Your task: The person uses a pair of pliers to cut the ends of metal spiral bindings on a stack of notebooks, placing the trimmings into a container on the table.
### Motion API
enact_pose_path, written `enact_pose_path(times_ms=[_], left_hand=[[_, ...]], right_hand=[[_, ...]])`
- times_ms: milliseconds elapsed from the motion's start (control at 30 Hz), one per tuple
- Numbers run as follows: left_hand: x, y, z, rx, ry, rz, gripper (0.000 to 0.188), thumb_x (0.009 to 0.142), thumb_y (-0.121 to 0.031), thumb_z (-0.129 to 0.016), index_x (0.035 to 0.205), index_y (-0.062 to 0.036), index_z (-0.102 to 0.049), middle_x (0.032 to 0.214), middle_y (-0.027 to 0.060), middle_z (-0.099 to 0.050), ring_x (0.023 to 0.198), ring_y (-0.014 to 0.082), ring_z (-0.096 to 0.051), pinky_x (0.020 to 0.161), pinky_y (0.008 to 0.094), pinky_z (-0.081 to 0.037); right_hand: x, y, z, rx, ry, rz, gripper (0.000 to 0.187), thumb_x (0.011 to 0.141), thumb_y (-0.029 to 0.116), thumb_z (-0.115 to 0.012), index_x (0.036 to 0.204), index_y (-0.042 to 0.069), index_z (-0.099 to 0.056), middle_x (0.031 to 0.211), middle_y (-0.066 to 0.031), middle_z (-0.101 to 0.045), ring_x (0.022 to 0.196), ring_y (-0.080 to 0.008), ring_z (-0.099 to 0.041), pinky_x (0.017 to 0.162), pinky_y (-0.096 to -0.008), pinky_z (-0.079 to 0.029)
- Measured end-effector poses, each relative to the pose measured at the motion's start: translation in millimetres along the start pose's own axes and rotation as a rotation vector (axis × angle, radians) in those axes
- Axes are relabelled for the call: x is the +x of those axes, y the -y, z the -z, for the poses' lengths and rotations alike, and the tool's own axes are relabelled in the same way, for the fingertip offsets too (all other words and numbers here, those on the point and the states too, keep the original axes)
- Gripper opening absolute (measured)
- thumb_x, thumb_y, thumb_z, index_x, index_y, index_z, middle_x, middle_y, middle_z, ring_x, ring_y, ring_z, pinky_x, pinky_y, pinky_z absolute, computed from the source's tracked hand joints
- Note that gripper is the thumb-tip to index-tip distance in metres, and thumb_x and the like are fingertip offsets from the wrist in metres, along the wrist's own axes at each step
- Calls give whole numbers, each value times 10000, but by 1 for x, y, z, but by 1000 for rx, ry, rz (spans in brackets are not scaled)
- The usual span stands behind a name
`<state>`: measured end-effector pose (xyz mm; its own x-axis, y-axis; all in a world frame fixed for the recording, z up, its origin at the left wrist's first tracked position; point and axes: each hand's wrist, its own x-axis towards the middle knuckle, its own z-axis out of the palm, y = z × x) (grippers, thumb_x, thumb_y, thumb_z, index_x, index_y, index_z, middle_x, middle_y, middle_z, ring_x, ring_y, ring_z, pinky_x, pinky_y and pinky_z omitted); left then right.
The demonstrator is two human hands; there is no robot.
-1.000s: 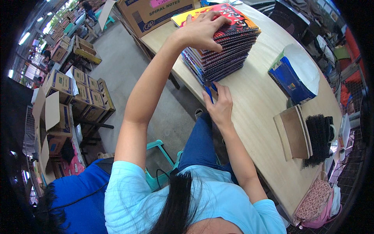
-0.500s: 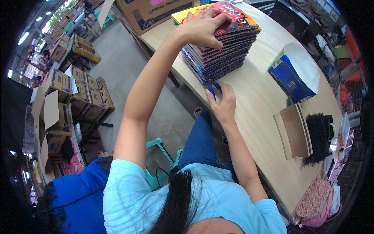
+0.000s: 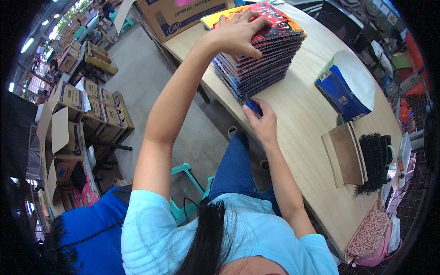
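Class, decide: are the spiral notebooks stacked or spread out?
Stacked: the notebooks lie one atop another, black spiral edges layered beneath the left hand.

Bright tabletop (image 3: 302, 128), overhead tube lights (image 3: 28, 45), darkened fisheye corners, curved edges

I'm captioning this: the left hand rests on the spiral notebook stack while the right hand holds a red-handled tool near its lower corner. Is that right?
Not quite: the head view shows the right hand holding a blue-handled tool, not red. The left hand does rest on the notebook stack.
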<state>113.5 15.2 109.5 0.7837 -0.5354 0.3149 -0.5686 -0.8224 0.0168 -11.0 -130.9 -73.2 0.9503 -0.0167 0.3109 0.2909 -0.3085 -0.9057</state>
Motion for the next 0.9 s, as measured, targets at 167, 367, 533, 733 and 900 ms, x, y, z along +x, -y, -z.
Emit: enact_pose_path(times_ms=[167,367,533,733,900], left_hand=[[0,1,-1,-13,-12,-14,874,586,-340,-688,1408,-278,-400,1462,137,-352,1357,362,-341,1078,596,-290],[0,1,-1,5,2,-12,866,593,-343,-683,1408,-262,-401,1464,137,-342,1356,359,-343,1079,593,-289],[0,-2,1,14,-3,0,852,603,-352,-677,1405,-252,-407,1446,157,-347,1349,351,-354,1085,588,-281],[0,-1,2,9,11,1,878,581,-357,-678,1408,-247,-403,1442,160,-350,1346,349,-361,1085,586,-280],[-1,3,-1,25,-20,-18,871,582,-358,-676,1403,-241,-410,1429,165,-362,1336,350,-374,1079,576,-290]], right_hand=[[-3,3,-1,-272,-102,216,347,809,235,-709,1016,-35,-640,963,-194,-640,824,-314,-638,716,-393,-507],[13,11,9,767,315,-728,292,919,286,-632,944,-4,-657,696,-71,-610,576,-103,-583,508,-218,-455],[8,-2,10,61,176,-270,352,875,275,-668,1042,-36,-661,860,-126,-663,719,-174,-641,646,-289,-519],[-5,1,7,-278,-73,164,349,831,268,-706,1025,-19,-659,955,-177,-657,836,-274,-653,752,-367,-525],[10,1,13,-56,199,-231,307,891,267,-649,987,-24,-663,764,-105,-644,626,-172,-622,579,-301,-504]])
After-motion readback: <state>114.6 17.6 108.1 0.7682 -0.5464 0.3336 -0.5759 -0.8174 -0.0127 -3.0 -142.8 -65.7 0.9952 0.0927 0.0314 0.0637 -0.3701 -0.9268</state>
